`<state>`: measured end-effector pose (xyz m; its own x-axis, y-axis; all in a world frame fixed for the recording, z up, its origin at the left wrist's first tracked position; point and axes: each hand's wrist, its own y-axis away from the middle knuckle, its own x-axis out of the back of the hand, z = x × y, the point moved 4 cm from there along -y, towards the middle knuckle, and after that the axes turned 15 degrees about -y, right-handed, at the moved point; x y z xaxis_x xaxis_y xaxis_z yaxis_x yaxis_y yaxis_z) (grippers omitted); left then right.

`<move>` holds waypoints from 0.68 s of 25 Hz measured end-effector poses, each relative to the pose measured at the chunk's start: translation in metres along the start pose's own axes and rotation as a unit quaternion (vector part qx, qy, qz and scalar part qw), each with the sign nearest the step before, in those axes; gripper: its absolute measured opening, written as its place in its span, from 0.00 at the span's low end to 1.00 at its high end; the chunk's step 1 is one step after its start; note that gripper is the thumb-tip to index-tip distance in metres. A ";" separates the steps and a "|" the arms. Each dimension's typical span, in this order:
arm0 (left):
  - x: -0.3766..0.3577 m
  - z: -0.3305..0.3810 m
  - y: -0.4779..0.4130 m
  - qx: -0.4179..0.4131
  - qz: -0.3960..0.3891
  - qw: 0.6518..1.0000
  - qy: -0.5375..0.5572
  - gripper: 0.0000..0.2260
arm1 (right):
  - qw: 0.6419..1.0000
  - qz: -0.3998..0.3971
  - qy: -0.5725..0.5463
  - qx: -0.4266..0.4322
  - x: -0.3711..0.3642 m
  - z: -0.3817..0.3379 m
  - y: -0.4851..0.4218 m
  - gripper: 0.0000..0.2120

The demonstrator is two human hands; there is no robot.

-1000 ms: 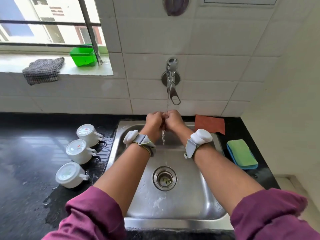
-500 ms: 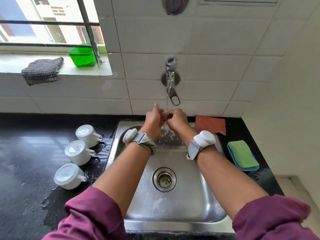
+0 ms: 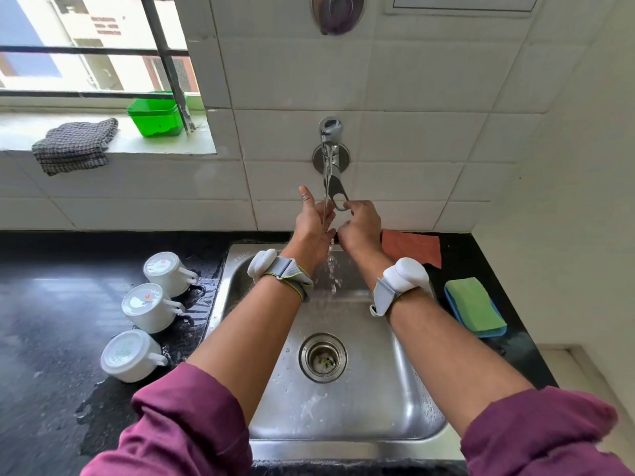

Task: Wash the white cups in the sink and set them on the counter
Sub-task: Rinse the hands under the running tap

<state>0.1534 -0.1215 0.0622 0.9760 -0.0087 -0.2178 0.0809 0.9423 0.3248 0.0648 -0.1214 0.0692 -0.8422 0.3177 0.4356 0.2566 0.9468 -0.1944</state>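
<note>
Since all three white cups (image 3: 147,307) sit upside down in a row on the wet counter (image 3: 51,321), just off the sink's (image 3: 378,407) left rim, and the basin holds none, we read the washing as done. The step in hand looks like a hand rinse and shutoff.

Left hand (image 3: 314,228) is open with fingers straight, palm in the water stream (image 3: 330,269), holding nothing. Right hand (image 3: 360,225) has its fingers curled at the tap lever's (image 3: 338,197) lower end, probably pinching it, though contact is hard to confirm from this angle.

Next move, in our view: get a firm grip on the lever, turn it until flow stops, then pull both hands clear.
</note>
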 end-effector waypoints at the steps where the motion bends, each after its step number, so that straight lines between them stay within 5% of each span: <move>1: 0.000 0.000 0.000 0.001 0.000 1.000 -0.003 0.36 | 1.000 0.006 -0.014 -0.007 -0.001 0.001 0.001 0.23; 17: 0.010 -0.003 -0.010 -0.014 0.000 0.998 -0.055 0.32 | 0.999 -0.013 -0.033 -0.037 -0.004 0.004 -0.012 0.21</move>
<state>0.1620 -0.1297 0.0539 0.9924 -0.0446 -0.1147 0.0772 0.9514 0.2981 0.0625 -0.1345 0.0661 -0.8781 0.2906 0.3801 0.2663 0.9569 -0.1162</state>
